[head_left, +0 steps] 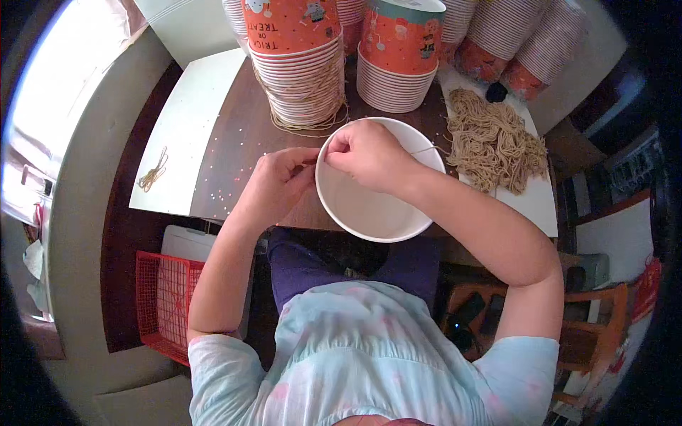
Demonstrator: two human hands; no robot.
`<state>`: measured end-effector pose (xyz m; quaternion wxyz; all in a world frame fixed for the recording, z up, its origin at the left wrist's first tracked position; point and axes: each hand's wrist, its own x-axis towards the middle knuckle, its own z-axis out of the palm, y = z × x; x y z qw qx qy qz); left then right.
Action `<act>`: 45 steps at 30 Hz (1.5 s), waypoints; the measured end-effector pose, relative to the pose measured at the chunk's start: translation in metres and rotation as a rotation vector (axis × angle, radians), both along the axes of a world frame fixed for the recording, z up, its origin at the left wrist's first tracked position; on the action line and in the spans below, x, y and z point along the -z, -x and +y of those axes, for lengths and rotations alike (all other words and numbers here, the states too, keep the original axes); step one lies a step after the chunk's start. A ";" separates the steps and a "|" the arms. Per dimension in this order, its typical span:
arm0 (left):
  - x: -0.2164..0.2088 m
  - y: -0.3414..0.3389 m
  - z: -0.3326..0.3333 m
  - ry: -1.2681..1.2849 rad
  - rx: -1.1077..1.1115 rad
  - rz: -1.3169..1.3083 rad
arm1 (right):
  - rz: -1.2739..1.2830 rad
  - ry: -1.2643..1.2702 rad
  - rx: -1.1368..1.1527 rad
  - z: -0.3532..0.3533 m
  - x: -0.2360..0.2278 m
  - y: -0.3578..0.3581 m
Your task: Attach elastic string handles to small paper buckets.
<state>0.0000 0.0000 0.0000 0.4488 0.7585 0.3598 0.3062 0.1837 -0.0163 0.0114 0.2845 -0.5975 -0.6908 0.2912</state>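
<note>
A white paper bucket (369, 207) stands at the table's front edge, its open mouth toward me. My right hand (369, 153) reaches inside it, fingers pinched close to the inner left wall. A thin tan cord (424, 150) shows beside that hand and crosses the bucket's right rim. Outside the same left wall, my left hand (284, 177) has its bent fingertips pressed against the bucket near the rim. What lies between the fingertips is largely hidden. To the right is a heap of tan cords (497, 142).
Behind the bucket rise nested orange-and-white bucket stacks (298, 78), with loops of cord hung round the left one. Another stack (398, 64) stands beside it, and wrapped stacks (497, 42) lean at the back right. A small cord bundle (153, 172) lies left; a red basket (167, 302) sits below.
</note>
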 end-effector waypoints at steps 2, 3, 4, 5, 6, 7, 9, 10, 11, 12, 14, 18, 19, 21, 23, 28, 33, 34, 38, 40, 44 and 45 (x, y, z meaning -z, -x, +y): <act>-0.008 -0.003 -0.004 -0.043 -0.014 0.079 | 0.049 -0.047 -0.030 0.000 0.004 -0.002; -0.013 -0.002 -0.003 -0.044 -0.015 0.081 | 0.051 -0.049 -0.030 0.000 0.003 -0.001; -0.017 -0.001 -0.001 -0.078 0.008 0.147 | 0.053 -0.039 -0.042 0.000 0.002 -0.001; -0.020 0.000 0.000 -0.111 0.032 0.213 | 0.055 -0.029 -0.054 0.000 0.000 -0.001; -0.023 -0.001 -0.001 -0.109 0.030 0.212 | 0.054 -0.026 -0.055 -0.002 -0.003 -0.002; -0.026 -0.003 -0.002 -0.077 0.041 0.244 | 0.059 0.020 -0.078 -0.005 -0.006 -0.003; -0.025 -0.005 -0.003 -0.049 0.049 0.274 | 0.060 0.063 -0.102 -0.008 -0.013 -0.006; -0.018 -0.006 -0.002 -0.083 0.005 0.260 | 0.044 0.078 -0.126 -0.009 -0.017 -0.009; -0.012 -0.006 -0.002 -0.118 -0.037 0.246 | 0.027 0.093 -0.149 -0.011 -0.021 -0.012; -0.007 -0.007 0.000 -0.124 -0.034 0.240 | 0.022 0.088 -0.144 -0.016 -0.030 -0.017; 0.000 -0.003 0.000 0.312 -0.087 -0.051 | 0.052 0.184 -0.125 -0.032 -0.057 -0.020; 0.001 0.009 -0.012 0.902 -0.075 -0.460 | -0.297 -0.017 -0.217 -0.082 -0.084 -0.017; 0.004 0.008 -0.014 0.903 -0.067 -0.463 | -0.347 -0.162 -0.251 -0.093 -0.076 -0.018; 0.008 0.007 -0.020 1.048 -0.006 -0.639 | -0.437 -0.277 -0.226 -0.106 -0.067 -0.013; 0.011 0.009 -0.027 1.078 0.019 -0.721 | -0.534 -0.342 -0.105 -0.107 -0.059 -0.008; 0.029 0.012 -0.045 1.046 0.041 -0.867 | -0.650 -0.720 0.055 -0.095 -0.017 0.005; 0.032 0.000 -0.056 0.923 0.063 -0.937 | -0.359 -0.866 -0.002 -0.100 0.030 0.025; 0.032 -0.003 -0.058 0.891 0.044 -0.924 | -0.359 -0.865 -0.004 -0.101 0.039 0.030; 0.035 -0.009 -0.062 0.830 0.021 -0.920 | -0.072 -0.778 0.030 -0.102 0.056 0.041; 0.040 -0.009 -0.061 0.802 0.028 -0.913 | 0.080 -0.607 0.040 -0.102 0.054 0.038; 0.043 -0.012 -0.069 0.595 -0.029 -0.800 | 0.117 -0.521 0.167 -0.107 0.035 0.024; 0.045 -0.013 -0.072 0.485 -0.047 -0.736 | 0.199 -0.457 0.182 -0.106 0.032 0.019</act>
